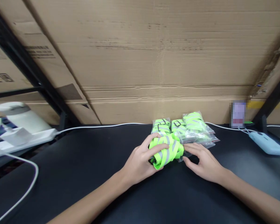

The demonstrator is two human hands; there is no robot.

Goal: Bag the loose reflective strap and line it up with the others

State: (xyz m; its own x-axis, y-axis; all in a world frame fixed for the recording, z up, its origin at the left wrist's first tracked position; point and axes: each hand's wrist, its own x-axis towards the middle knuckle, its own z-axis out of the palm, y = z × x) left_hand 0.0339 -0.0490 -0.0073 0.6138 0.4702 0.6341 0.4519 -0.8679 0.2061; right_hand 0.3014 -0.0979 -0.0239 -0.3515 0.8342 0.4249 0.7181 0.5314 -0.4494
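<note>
My left hand is wrapped round a rolled bundle of neon-green reflective straps with silver-grey stripes, held just above the black table. Fingers lie over its top and left side. My right hand is at the bundle's right end, thumb and fingertips closed on the edge of a clear plastic bag. Most of that bag is hidden, and whether the bundle's end is inside it cannot be made out. Right behind lie several bagged green strap bundles, some showing black buckles.
A cardboard wall closes off the back of the black table. At left are a white power strip, a pale bottle and a looping white cable. A phone-like device and a light-blue power bank are at right.
</note>
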